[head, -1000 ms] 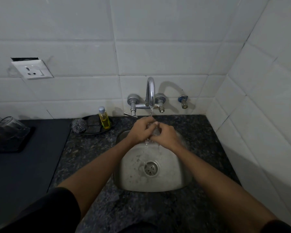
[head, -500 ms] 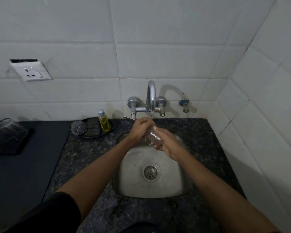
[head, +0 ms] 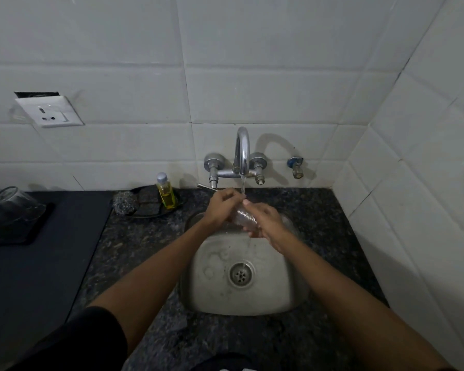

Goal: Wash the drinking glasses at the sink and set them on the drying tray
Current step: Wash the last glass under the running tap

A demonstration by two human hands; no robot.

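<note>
White wall tiles fill the upper half of the frame, and below them a dark speckled worktop runs across the lower half. Sunk into the worktop at centre is our steel sink, its round drain showing in the bare bottom. At the left edge of the frame a black drying tray lies on the worktop, with clear upturned glasses standing on it. A white wall socket sits in the upper left. The chrome tap juts from the wall at centre, a thin stream of water falling from its spout. Left of the tap, a dark dish holds a steel scourer, dark sponges and a small bottle of yellow liquid.

Above the far part of the sink we hold a drinking glass, tilted, between both hands under the stream. Our left hand curls its fingers round the upper end of the glass; our right hand wraps its fingers round the lower end.
</note>
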